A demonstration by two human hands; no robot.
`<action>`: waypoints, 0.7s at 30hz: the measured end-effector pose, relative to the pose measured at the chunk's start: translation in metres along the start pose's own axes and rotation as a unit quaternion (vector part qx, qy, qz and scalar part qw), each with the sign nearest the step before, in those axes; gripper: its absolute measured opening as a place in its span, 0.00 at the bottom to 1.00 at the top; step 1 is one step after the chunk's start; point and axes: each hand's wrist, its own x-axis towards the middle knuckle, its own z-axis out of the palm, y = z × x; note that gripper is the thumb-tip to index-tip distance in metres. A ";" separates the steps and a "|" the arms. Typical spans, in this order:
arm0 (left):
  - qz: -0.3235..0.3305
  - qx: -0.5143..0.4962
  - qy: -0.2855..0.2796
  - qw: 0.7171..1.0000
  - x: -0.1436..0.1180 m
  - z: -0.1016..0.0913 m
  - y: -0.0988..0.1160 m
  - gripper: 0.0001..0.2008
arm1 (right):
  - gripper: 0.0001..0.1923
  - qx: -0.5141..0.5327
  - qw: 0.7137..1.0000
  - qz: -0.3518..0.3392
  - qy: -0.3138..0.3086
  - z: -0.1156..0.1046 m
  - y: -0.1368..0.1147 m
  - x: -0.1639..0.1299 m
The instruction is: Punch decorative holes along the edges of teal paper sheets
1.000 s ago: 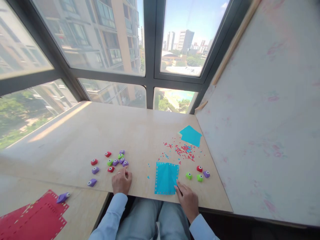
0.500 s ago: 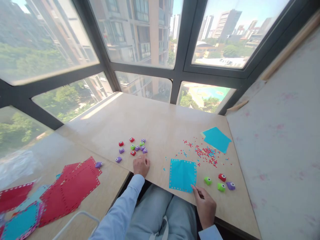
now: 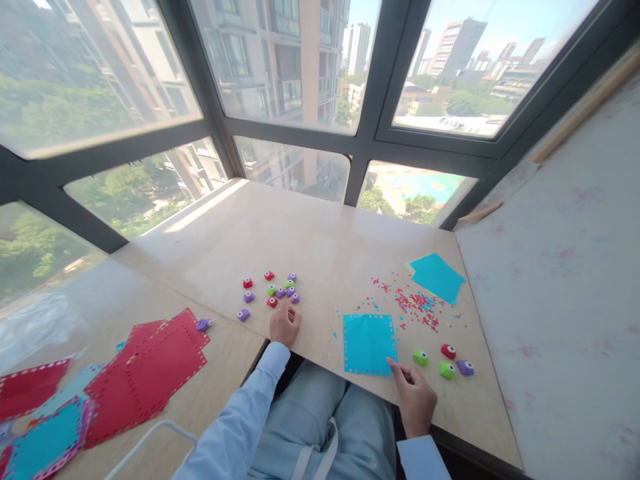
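My left hand rests on the wooden table, fingers curled, just below a cluster of small red, green and purple punches. My right hand lies near the table's front edge, its fingertips at the lower right corner of a blue paper square with punched holes round its border. I cannot tell if the fingers pinch the paper. Three more punches, green, red and purple, sit just right of that hand.
Red and blue paper confetti is scattered by a second blue sheet at the far right. Punched red sheets and blue sheets lie on a lower table at left, with one purple punch. Windows ring the far side.
The view swung left and down, bringing in the red and blue sheets at left. My right hand slid from the blue square's lower edge to its corner. My left hand has stayed by the punches.
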 end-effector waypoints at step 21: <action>0.145 -0.001 -0.081 0.986 -0.001 0.011 0.011 0.16 | 0.29 -0.042 0.997 0.063 0.005 -0.019 -0.013 -0.020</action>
